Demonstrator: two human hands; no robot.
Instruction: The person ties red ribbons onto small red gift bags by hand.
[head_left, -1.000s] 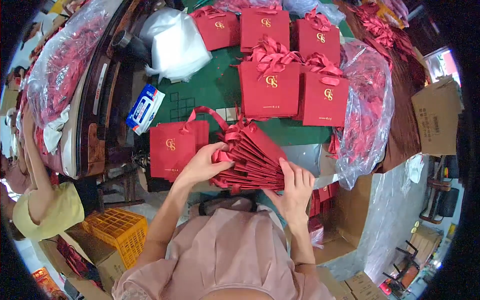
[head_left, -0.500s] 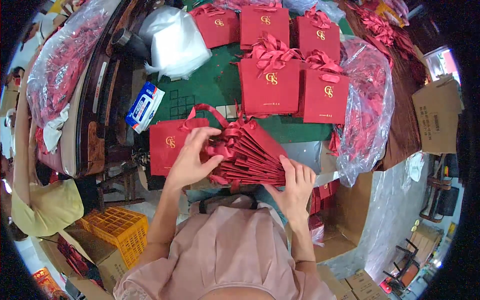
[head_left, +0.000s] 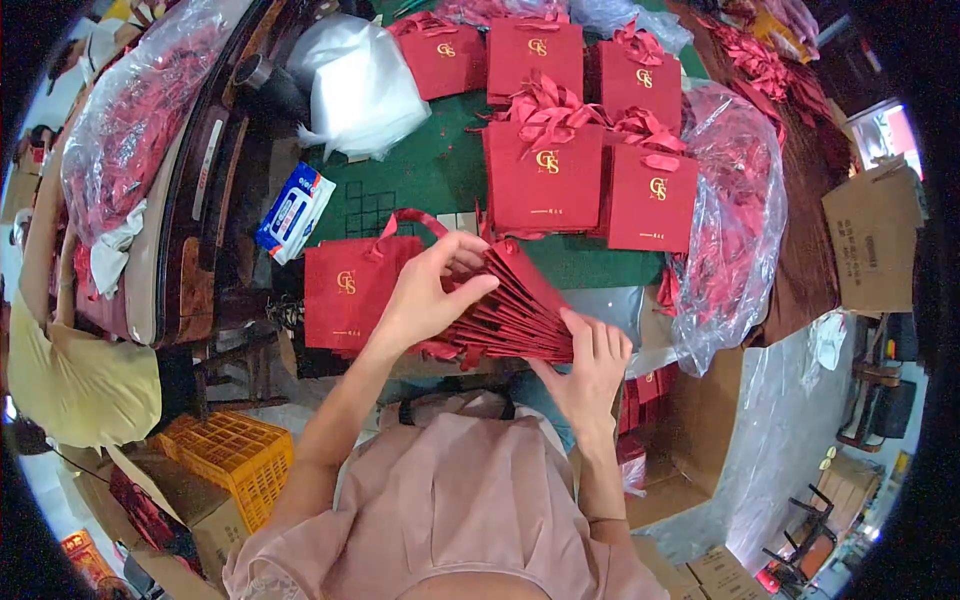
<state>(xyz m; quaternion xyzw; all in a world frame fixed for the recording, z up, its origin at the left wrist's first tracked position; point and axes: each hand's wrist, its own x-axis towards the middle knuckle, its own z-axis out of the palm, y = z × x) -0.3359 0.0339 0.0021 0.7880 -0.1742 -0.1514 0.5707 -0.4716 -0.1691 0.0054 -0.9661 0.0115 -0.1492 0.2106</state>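
A fanned stack of red paper gift bags (head_left: 515, 315) with ribbon handles lies before me, its edges spread. My right hand (head_left: 588, 362) grips the stack's right end, thumb below and fingers over it. My left hand (head_left: 432, 295) is at the stack's upper left, fingers curled round the bag ends and thumb close to them; it covers most of their ribbons. Left of the stack, a separate red gift bag (head_left: 350, 300) lies flat with its printed front up, partly behind my left wrist.
Piles of red gift bags (head_left: 545, 185) stand farther back on the green table (head_left: 440, 150). Around them are a wipes pack (head_left: 293, 213), a white plastic bag (head_left: 360, 95) and a clear bag of red ribbons (head_left: 730, 220). Below are an orange crate (head_left: 235, 450) and an open cardboard box (head_left: 710, 430).
My left hand has moved right and slightly up along the stack's ends, its thumb and fingers closer together. My right hand keeps its grip. The whole view has shifted slightly.
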